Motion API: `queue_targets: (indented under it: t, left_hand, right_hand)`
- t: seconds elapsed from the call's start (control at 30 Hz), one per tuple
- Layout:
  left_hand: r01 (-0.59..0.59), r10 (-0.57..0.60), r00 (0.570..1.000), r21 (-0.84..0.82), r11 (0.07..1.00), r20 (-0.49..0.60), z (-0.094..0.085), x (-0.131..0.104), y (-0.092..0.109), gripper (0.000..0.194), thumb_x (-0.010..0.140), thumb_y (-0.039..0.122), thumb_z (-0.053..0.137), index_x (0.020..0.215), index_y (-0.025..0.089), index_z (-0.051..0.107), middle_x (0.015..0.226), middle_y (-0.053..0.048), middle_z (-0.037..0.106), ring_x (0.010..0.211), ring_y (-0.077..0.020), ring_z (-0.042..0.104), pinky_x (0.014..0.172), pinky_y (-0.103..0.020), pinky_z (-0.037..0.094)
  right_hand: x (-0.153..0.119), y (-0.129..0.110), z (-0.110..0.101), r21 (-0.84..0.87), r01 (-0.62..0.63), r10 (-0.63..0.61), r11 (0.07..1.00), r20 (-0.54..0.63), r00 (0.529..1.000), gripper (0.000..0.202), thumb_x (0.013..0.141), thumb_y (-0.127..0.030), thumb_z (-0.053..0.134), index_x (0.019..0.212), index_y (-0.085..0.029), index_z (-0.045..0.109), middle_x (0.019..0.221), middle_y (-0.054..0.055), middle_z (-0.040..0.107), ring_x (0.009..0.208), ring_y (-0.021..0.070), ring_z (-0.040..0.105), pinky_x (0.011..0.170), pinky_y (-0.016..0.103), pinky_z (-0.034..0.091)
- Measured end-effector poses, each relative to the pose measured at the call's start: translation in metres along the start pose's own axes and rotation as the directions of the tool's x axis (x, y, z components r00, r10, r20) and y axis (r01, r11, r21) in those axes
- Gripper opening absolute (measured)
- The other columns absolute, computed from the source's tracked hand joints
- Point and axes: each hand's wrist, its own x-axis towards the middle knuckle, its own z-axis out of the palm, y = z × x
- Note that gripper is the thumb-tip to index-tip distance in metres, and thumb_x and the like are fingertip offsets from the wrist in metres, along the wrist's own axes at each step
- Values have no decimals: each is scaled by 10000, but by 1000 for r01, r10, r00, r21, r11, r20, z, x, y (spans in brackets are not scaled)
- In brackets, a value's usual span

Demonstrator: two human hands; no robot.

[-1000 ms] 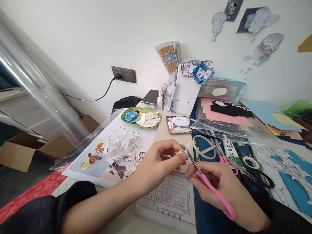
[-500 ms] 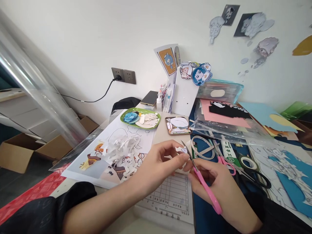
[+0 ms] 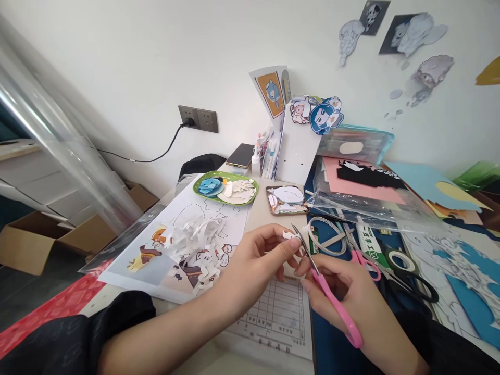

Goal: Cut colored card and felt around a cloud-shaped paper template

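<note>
Between thumb and fingers, my left hand [image 3: 263, 255] pinches a small white paper piece [image 3: 289, 236] with dark lines on it. My right hand [image 3: 347, 291] is closed round the handles of pink scissors [image 3: 336, 307]. Their blades point up and away, right beside the paper piece and my left thumb tip. Below both hands lies a printed form [image 3: 279, 312] with a grid. Just beyond them sits a small tray [image 3: 288, 200] holding paper cutouts. White paper scraps [image 3: 199, 245] are heaped on printed sheets to the left of my left hand.
A green plate [image 3: 225, 187] with blue and white pieces stands back left. On the right are pink-handled scissors [image 3: 365, 260], black-handled scissors [image 3: 414, 286], a tape roll [image 3: 400, 259], a glue tube [image 3: 369, 240] and blue paper [image 3: 469, 302]. A white board [image 3: 299, 151] stands against the wall.
The paper piece has turned between my left fingers, and its outline now looks longer and flatter. The scissors have tilted slightly at the handle end. The camera view has shifted a little.
</note>
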Motion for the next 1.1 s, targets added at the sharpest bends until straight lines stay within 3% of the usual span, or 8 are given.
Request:
queue_targets:
  t: [0.17, 0.37, 0.6, 0.83, 1.1]
  left_hand:
    - [-6, 6, 999, 22, 1000, 32, -2, 0, 1, 190, 860, 321, 574, 772, 153, 578, 617, 14, 577, 553, -89, 492, 520, -198, 413]
    - [-22, 21, 999, 37, 999, 32, -3, 0, 0, 189, 874, 323, 557, 779, 160, 560, 636, 19, 565, 586, -91, 504, 536, -196, 420]
    - [-8, 5, 999, 74, 997, 51, -8, 1, 5, 190, 856, 312, 593, 750, 154, 577, 657, 19, 594, 617, -87, 534, 555, -185, 419]
    - [124, -129, 990, 103, 987, 48, -10, 2, 15, 170, 804, 263, 655, 707, 130, 609, 660, -13, 672, 636, -92, 606, 556, -168, 428]
    - [176, -180, 980, 51, 983, 82, -12, 3, 18, 156, 752, 244, 706, 685, 126, 629, 652, -3, 690, 616, -78, 609, 572, -158, 456]
  right_hand:
    - [0, -3, -2, 139, -66, 60, 988, 46, 997, 130, 708, -59, 579, 720, -188, 563, 587, -72, 407, 472, 69, 328, 445, 202, 305]
    - [-1, -4, -1, 163, -84, 79, 983, 33, 996, 137, 713, -50, 567, 712, -187, 568, 544, -88, 392, 416, 49, 326, 400, 186, 272]
    - [-3, -2, -7, 226, -119, 84, 967, 159, 984, 67, 707, -183, 614, 759, -164, 577, 496, -95, 373, 371, 58, 332, 391, 211, 268]
    - [-3, 3, -11, 241, -99, 45, 965, 220, 975, 49, 770, -182, 598, 797, -160, 564, 520, -100, 342, 418, 60, 300, 419, 207, 242]
    - [-5, 3, -12, 224, -101, 45, 969, 243, 969, 88, 777, -220, 630, 806, -162, 571, 515, -101, 338, 420, 60, 303, 417, 199, 243]
